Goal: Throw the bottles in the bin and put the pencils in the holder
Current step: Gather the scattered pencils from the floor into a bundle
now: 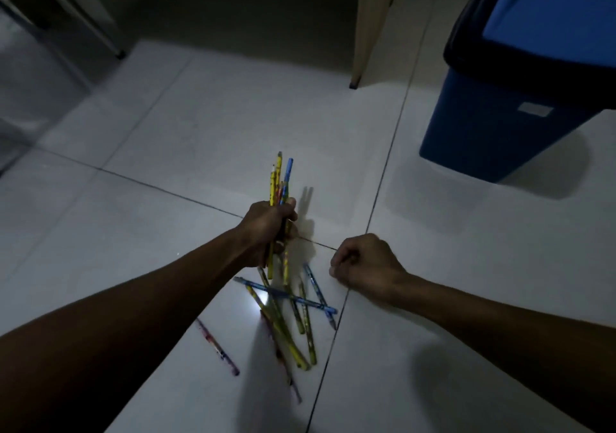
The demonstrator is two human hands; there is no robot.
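My left hand is shut on a bunch of pencils, yellow and blue, standing upright above the white tiled floor. Below it several loose pencils lie crossed in a heap on the floor, yellow, blue and dark red. One reddish pencil lies apart to the left of the heap. My right hand is a closed fist resting low just right of the heap; nothing shows in it. The blue bin with a black rim stands at the upper right. No bottles and no holder are in view.
A pale wooden furniture leg stands at the top centre, left of the bin. Dark metal furniture legs slant at the top left. The room is dim, with a glare spot on the tile among the pencils.
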